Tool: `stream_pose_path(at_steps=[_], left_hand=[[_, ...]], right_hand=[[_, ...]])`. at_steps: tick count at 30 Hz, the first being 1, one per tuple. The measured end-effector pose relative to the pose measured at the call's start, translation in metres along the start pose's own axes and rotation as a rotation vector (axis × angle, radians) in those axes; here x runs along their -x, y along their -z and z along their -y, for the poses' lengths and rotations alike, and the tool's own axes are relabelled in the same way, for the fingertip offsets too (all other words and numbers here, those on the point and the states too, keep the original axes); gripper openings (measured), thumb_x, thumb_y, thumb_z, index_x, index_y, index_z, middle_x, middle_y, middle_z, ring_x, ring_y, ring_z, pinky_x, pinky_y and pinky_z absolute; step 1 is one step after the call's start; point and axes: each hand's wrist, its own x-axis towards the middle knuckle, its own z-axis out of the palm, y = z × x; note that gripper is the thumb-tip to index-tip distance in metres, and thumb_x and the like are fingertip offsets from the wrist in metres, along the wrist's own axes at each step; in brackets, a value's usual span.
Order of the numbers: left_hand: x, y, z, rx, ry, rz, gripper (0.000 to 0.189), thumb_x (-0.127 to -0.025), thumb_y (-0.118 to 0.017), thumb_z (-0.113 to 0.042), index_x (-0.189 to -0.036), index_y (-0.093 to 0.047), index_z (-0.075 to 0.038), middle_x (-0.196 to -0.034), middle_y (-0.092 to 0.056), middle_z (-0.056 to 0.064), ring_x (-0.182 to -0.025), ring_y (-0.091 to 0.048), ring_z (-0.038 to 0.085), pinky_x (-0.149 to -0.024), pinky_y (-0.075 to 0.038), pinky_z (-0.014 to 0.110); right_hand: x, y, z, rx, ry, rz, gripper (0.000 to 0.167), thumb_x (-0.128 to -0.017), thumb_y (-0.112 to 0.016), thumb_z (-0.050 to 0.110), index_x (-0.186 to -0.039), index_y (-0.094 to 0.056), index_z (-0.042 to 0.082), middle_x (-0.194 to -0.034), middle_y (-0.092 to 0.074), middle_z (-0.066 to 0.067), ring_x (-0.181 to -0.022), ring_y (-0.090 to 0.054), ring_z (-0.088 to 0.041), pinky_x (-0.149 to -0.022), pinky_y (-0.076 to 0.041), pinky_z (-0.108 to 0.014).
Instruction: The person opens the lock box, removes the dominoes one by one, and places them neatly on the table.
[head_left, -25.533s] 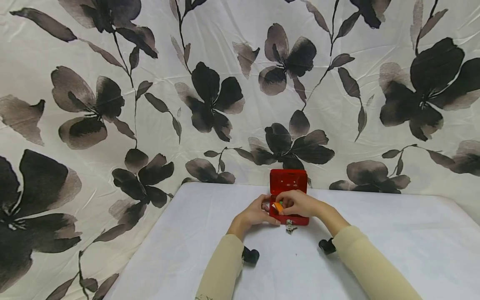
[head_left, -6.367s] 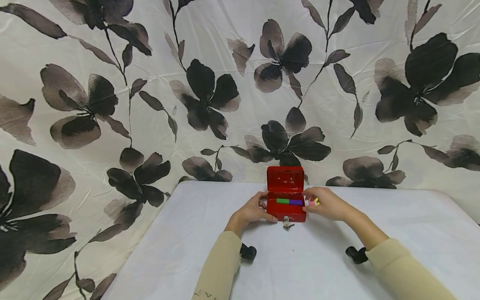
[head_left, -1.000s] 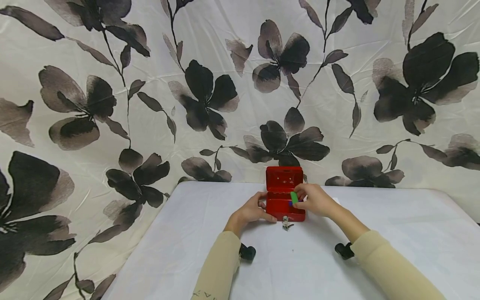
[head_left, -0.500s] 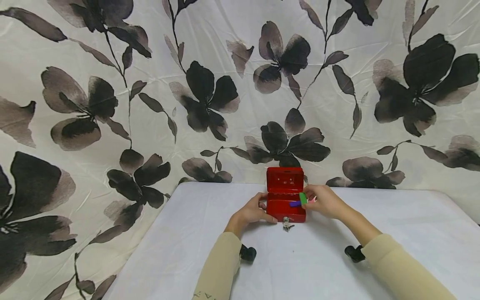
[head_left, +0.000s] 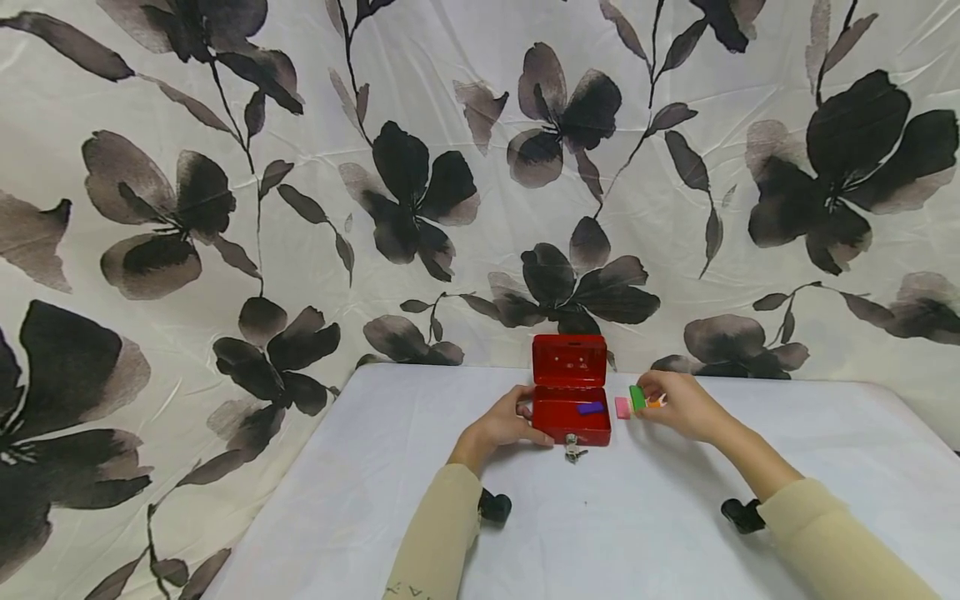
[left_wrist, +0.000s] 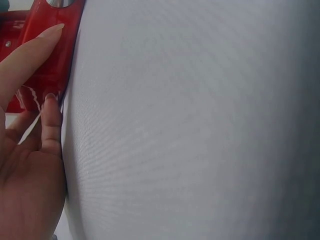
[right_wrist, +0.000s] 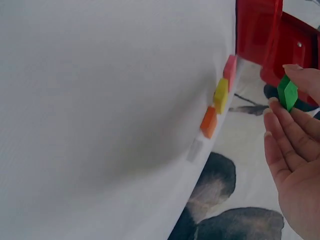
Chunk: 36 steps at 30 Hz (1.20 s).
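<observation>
A red cash box (head_left: 588,436) stands with its lid (head_left: 570,360) raised and keys (head_left: 573,452) hanging at its front. My left hand (head_left: 504,419) grips its left front corner, thumb (left_wrist: 37,55) on the front wall. Inside lies one purple eraser (head_left: 590,407). Right of the box, my right hand (head_left: 686,402) pinches a green eraser (right_wrist: 287,93) with slanted ends between thumb and fingertips, above the table. Below it, a pink eraser (right_wrist: 230,72), a yellow eraser (right_wrist: 220,96) and an orange eraser (right_wrist: 209,121) sit in a row; the head view partly hides the row behind the hand.
A pale flat piece (right_wrist: 195,150) lies past the orange eraser, at the row's end. The table (head_left: 375,500) has a white cover, and a floral cloth (head_left: 450,125) hangs right behind its far edge. Black wrist cameras (head_left: 742,516) stick out below both wrists.
My right hand has lifted the green eraser out of the box and moved it rightward past the box's side. The purple eraser stays inside. My left hand keeps its place on the box.
</observation>
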Motion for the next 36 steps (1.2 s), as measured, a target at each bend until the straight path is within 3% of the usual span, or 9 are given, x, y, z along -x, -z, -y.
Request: stream_pose_path(at_steps=[15,23,36], left_hand=[[0.001,0.002,0.001,-0.008,0.004,-0.003,0.093,-0.070,-0.095,-0.017,-0.149,-0.045,-0.019,-0.111,-0.060,0.006,-0.105,-0.054,0.025,-0.097,-0.052,0.044],[0.000,0.002,0.001,-0.002,-0.003,0.002,0.093,-0.070,-0.095,-0.017,-0.149,-0.045,-0.018,-0.111,-0.059,0.007,-0.106,-0.054,0.026,-0.097,-0.052,0.045],[-0.001,0.000,0.003,0.007,-0.003,0.005,0.093,-0.070,-0.095,-0.016,-0.149,-0.045,-0.018,-0.112,-0.059,0.007,-0.107,-0.053,0.026,-0.096,-0.052,0.044]], right_hand=[[0.019,0.020,-0.029,0.063,-0.044,-0.023,0.034,-0.081,-0.086,0.011,-0.105,-0.068,-0.005,-0.090,-0.069,-0.005,-0.084,-0.065,-0.024,-0.077,-0.053,-0.044],[0.025,0.025,-0.044,0.071,-0.078,-0.011,0.040,-0.082,-0.085,0.011,-0.109,-0.066,-0.011,-0.092,-0.070,-0.010,-0.087,-0.065,-0.029,-0.079,-0.054,-0.048],[0.029,0.032,-0.063,0.073,-0.081,-0.002,0.039,-0.079,-0.086,0.010,-0.105,-0.066,-0.011,-0.089,-0.068,-0.010,-0.083,-0.064,-0.025,-0.077,-0.053,-0.044]])
